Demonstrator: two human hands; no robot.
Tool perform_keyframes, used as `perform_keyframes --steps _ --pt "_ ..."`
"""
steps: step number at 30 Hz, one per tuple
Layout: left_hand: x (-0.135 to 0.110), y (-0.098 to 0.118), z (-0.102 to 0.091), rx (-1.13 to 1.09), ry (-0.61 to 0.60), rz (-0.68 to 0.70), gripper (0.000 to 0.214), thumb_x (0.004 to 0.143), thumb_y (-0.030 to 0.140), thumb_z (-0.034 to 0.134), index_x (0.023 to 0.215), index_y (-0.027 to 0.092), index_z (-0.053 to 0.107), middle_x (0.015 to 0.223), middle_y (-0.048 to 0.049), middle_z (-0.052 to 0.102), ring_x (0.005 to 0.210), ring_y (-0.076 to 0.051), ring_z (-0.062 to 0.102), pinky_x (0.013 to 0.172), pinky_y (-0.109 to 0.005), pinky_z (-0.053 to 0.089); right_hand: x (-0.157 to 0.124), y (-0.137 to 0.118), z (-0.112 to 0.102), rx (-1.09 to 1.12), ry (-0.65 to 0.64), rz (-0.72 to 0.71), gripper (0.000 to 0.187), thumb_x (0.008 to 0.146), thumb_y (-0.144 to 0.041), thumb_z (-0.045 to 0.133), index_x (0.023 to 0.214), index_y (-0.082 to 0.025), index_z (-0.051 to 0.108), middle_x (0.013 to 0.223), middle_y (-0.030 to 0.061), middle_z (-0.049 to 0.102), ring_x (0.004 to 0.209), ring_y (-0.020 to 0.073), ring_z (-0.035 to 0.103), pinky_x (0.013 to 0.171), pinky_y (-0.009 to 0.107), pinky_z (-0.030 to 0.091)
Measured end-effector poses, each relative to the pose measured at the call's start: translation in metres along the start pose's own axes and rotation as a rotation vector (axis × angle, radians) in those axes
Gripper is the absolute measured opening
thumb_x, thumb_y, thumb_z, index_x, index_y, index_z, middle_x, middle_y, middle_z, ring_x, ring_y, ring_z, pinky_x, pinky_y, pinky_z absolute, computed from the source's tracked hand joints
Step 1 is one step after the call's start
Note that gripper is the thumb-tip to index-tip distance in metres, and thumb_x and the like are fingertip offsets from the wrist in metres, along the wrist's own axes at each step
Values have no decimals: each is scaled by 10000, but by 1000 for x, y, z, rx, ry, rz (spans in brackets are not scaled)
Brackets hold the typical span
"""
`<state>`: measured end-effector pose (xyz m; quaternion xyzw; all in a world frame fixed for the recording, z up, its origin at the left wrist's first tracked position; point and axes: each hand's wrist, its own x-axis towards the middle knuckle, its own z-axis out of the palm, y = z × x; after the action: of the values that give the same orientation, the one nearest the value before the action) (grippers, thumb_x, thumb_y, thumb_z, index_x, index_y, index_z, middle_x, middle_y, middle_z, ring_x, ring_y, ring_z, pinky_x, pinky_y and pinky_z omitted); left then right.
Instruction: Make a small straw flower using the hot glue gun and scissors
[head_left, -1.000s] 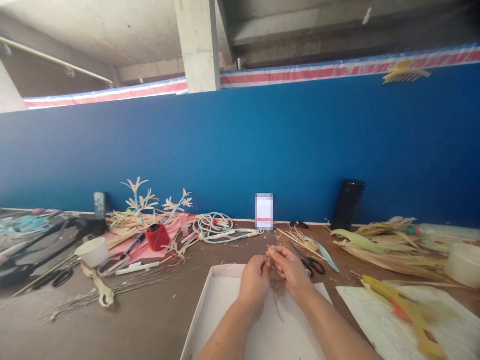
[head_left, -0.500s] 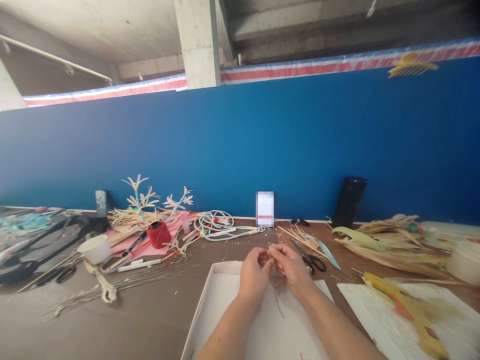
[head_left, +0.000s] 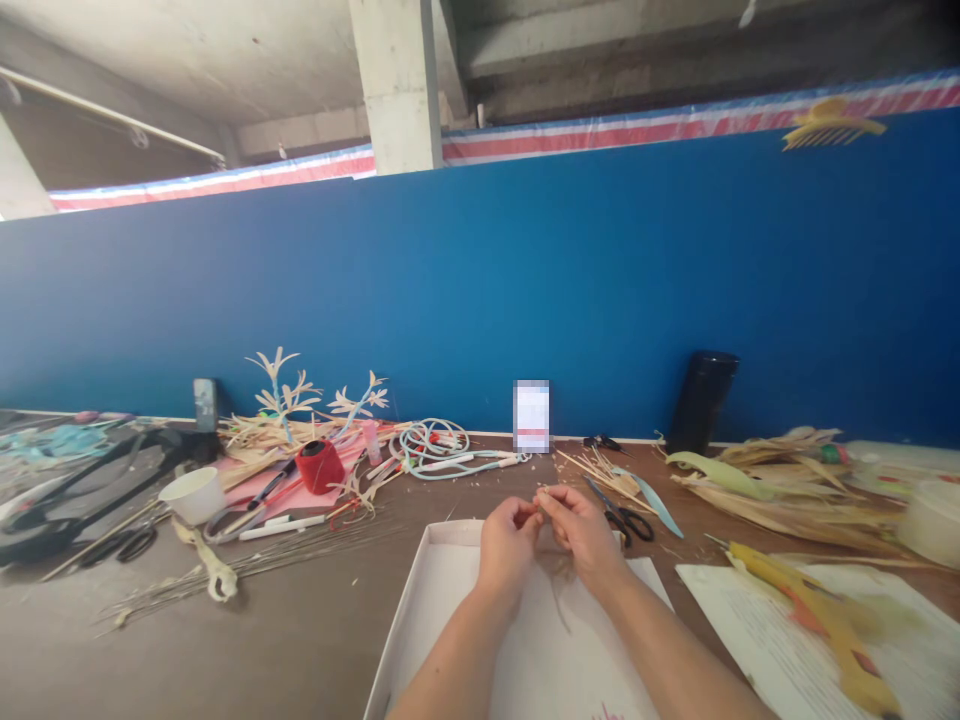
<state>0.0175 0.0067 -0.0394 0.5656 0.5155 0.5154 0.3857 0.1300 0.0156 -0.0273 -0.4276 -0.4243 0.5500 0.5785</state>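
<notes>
Above a shallow white box (head_left: 427,620), my left hand (head_left: 510,545) and my right hand (head_left: 581,535) meet with their fingertips pinched together. Between them is something small that the fingers mostly cover, so its kind cannot be made out. A thin dark line, a strand or its shadow, runs down below the hands over the box. Just right of my right hand lie black-handled scissors (head_left: 630,522), and beyond them are thin pale sticks (head_left: 600,474) and a light blue strip (head_left: 658,503).
A yellow glue gun (head_left: 821,615) rests on a printed sheet (head_left: 720,600) at right, near dried husks (head_left: 780,500) and a black cylinder (head_left: 701,405). Leftward are a red thread spool (head_left: 320,467), white bowl (head_left: 193,495), wires (head_left: 300,557) and coiled tubing (head_left: 431,450). A blue partition (head_left: 480,290) stands behind.
The view has shifted very slightly. Both hands keep nearly the same pose, with only small movement at the fingertips.
</notes>
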Motion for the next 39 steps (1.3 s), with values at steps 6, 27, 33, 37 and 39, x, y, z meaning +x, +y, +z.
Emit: perform_keyframes --steps 6,27,33,37,39 --pt "-2 7 -3 83 2 28 122 756 253 549 719 159 619 686 -14 637 645 -132 541 611 -239 384 -1 -3 1 -26 14 9 390 589 -469 741 831 -180 639 437 -78 391 387 52 236 397 229 120" --pt "-7 8 -1 163 -29 99 176 795 272 506 690 166 599 683 -11 622 641 -128 514 589 -232 336 2 -2 -1 -40 -7 -11 359 602 -458 736 772 -172 602 487 -50 495 381 49 267 392 229 138" --pt "-8 12 -1 53 -16 78 197 809 295 497 706 163 600 670 -9 631 620 -124 514 584 -227 353 -6 -10 2 -80 -34 -15 386 644 -447 720 914 -184 636 454 -73 429 420 69 313 412 219 175" --pt "-7 13 -3 58 -31 100 211 812 312 503 731 163 628 702 -23 649 652 -136 544 617 -234 380 -7 -9 3 -81 -59 -17 320 672 -435 706 863 -187 640 466 -70 423 428 62 310 411 215 175" --pt "-7 12 -4 90 -12 118 213 819 316 496 776 167 642 742 -31 654 683 -142 556 634 -238 388 -5 -8 1 -66 -37 -40 284 674 -417 711 809 -179 636 458 -70 413 419 57 293 405 215 174"
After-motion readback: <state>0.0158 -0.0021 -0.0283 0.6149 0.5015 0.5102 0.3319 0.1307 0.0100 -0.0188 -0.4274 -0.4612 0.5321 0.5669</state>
